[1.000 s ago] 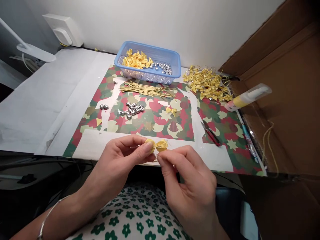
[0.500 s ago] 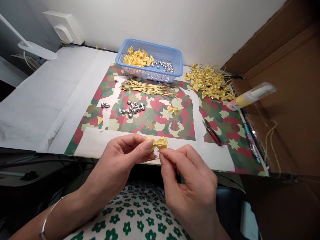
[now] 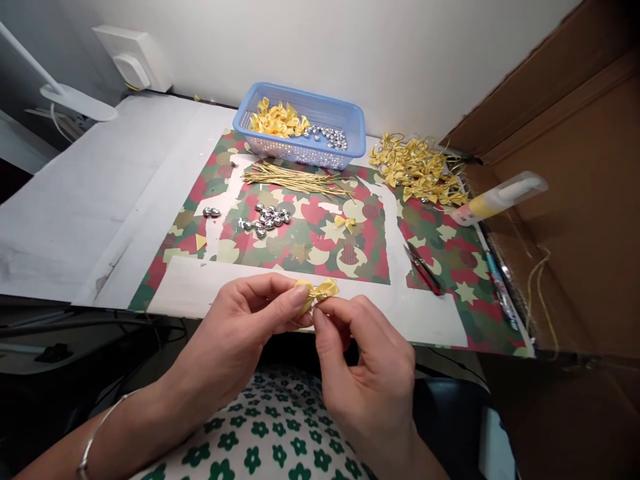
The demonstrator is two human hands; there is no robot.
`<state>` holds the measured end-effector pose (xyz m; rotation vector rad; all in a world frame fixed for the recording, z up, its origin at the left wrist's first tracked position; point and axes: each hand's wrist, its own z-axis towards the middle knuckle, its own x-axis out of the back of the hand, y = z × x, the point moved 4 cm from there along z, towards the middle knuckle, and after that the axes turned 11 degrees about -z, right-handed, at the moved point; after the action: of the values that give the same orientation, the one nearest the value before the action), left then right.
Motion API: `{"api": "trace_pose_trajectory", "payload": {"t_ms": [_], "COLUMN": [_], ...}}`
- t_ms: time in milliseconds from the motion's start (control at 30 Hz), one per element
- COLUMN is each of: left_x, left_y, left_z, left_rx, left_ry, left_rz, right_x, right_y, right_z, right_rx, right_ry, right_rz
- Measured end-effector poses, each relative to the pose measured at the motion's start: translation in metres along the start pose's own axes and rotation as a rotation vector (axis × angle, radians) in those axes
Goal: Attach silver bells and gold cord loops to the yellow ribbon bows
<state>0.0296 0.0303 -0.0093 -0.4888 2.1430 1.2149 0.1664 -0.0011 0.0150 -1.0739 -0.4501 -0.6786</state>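
Observation:
My left hand (image 3: 255, 313) pinches a yellow ribbon bow (image 3: 326, 289) between thumb and forefinger, just over the table's front edge. Close beside it, my right hand (image 3: 363, 360) is closed, thumb against forefinger, on a thin yellow cord below the bow; most of that cord is hidden by the fingers. On the patterned paper beyond my hands lie a single yellow bow (image 3: 345, 223) and a cluster of shiny silver bells or beads (image 3: 270, 219). Behind them is a bundle of yellow cords (image 3: 295, 179).
A blue basket (image 3: 357, 143) with yellow bows and silver pieces stands against the wall. Right of it is a heap of corded bows (image 3: 420, 167). Red-handled snips (image 3: 425, 272), a glue bottle (image 3: 500, 199) and a pen (image 3: 497, 273) lie at the right, near a cardboard box (image 3: 565, 267).
My right hand has shifted slightly left and its fingertips have come nearer to my left hand under the bow. The bow has moved slightly right; my left hand keeps its pinch.

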Motion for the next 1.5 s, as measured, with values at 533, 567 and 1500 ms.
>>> {"api": "trace_pose_trajectory", "payload": {"t_ms": [533,567,1500], "left_x": [-0.001,-0.001,0.000], "left_y": [0.000,0.000,0.003], "left_z": [0.001,0.001,-0.001], "left_rx": [0.090,0.095,-0.086], "left_ry": [-0.030,-0.035,0.000], "left_rz": [-0.056,-0.062,0.275], "right_x": [0.000,-0.001,0.011], "right_y": [0.002,0.002,0.023], "right_z": [0.003,0.004,0.007], "right_rx": [0.012,0.012,-0.160], "right_ry": [0.043,0.047,0.170], "right_rz": [0.018,0.018,0.111]}}
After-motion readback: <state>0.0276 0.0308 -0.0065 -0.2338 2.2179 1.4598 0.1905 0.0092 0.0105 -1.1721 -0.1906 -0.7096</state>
